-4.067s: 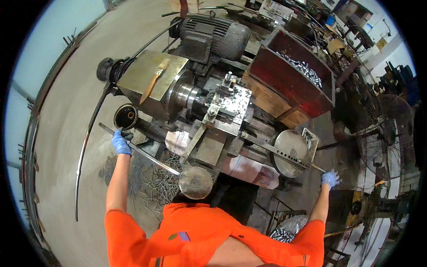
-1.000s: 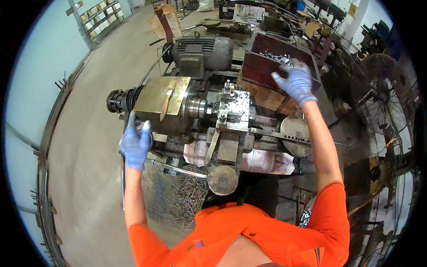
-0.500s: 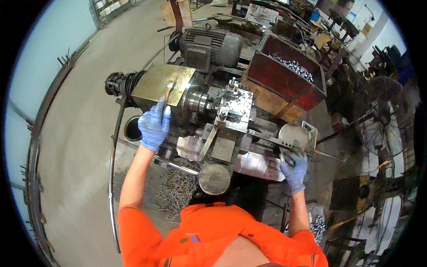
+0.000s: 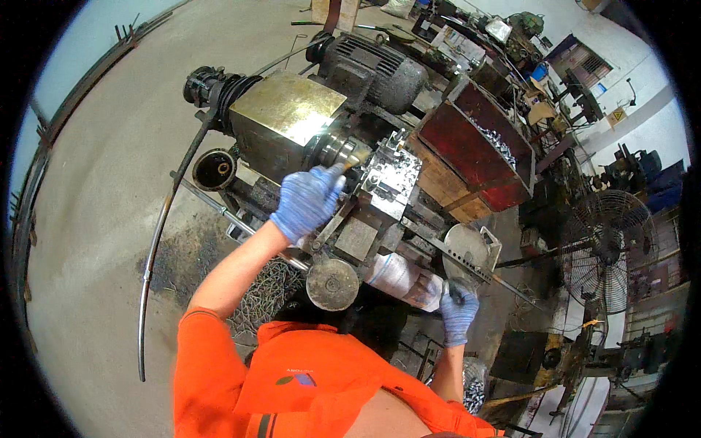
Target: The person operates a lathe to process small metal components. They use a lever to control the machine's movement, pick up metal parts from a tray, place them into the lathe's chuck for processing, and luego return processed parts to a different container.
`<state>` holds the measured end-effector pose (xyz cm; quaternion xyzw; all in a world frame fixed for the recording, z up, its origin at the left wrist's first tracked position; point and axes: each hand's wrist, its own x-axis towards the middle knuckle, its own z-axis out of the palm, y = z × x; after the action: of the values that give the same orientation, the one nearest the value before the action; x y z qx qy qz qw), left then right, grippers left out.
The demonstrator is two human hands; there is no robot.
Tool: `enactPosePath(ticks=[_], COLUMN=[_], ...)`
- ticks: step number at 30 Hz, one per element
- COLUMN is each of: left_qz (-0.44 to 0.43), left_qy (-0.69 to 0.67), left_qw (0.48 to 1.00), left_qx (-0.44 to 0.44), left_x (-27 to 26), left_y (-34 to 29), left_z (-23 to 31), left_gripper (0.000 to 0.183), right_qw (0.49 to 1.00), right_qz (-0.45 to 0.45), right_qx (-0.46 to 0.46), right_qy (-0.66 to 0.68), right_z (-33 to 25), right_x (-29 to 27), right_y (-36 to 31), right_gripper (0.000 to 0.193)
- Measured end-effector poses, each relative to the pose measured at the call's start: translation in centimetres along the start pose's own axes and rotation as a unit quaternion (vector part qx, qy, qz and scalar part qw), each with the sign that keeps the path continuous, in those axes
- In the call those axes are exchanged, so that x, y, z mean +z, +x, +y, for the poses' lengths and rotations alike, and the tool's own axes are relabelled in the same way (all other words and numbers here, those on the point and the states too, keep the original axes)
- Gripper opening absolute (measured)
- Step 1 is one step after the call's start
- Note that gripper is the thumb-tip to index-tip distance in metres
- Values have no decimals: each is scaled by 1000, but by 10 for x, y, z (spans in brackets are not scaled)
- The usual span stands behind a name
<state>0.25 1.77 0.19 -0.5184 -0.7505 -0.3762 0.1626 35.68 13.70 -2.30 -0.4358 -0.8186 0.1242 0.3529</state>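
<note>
Can see a dark cup (image 4: 214, 169) just beside the near left corner of the lathe (image 4: 266, 152), then a brass-coloured cover (image 4: 288, 102) on top of the left end. Gripping the brush (image 4: 357, 158) in the blue-gloved left hand (image 4: 307, 203), closed round the handle. Pointing the bristles out past the fingertips, up and rightward, at the chuck (image 4: 336, 151); cannot tell if touching or just in front. Next, can see a chip-strewn block (image 4: 393, 175), with paper (image 4: 401, 281) below along the near edge. Holding the right hand (image 4: 460, 306), also blue-gloved, at the right end of the paper, well apart from the brush, bent and dark at the tips; cannot tell if gripping anything. Past the far edge, can see a red bin (image 4: 461, 142) of metal pieces (image 4: 496, 146).
</note>
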Motion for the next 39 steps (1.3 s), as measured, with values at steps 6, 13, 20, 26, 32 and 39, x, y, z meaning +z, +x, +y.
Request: enactPosePath(ticks=[6,13,20,26,32,39], left_qz=[-68,-195,-51,87,20,24], left_qy=[7,55,-10,26,87,-82], left_qw=[998,979,998,996,992,983], left_qx=[-16,-31,-38,-21,-90,-161], left_x=[30,10,-26,-59,-53,-74], left_y=[0,-19,-3,18,33,16], left_z=[5,-17,-14,-19,-66,-88], left_gripper=[26,21,21,21,31,53], right_qw=[999,999,998,999,992,955], right_qz=[17,11,21,20,46,25], right_qx=[-50,-25,2,34,48,224], right_qy=[0,25,54,-12,-107,-193], right_z=[3,5,4,32,44,76], right_x=[-6,-7,-7,-18,-42,-81], right_y=[-9,-15,-12,-31,-49,-83], right_gripper=[12,11,8,8,18,43])
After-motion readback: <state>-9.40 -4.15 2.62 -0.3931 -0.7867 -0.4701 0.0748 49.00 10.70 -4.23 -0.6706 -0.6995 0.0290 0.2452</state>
